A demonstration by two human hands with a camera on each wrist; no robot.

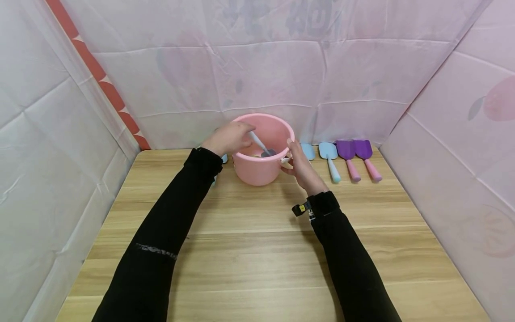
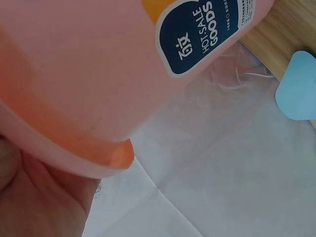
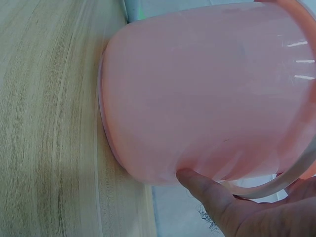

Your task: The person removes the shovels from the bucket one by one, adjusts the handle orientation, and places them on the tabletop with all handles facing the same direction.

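Hidden behind the pink bucket (image 1: 261,170): most of a blue shovel (image 1: 224,158) at its left, handle of another (image 1: 307,151) at its right.

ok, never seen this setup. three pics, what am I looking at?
No robot: a person with cameras on the head and on each wrist. The head view looks down on a wooden table. The left hand reaches over a pink bucket and holds a pale-handled tool inside it. The right hand grips the bucket's side at the rim. Two blue scoops and two purple scoops lie to its right. The wrist views are close-ups of the bucket wall.
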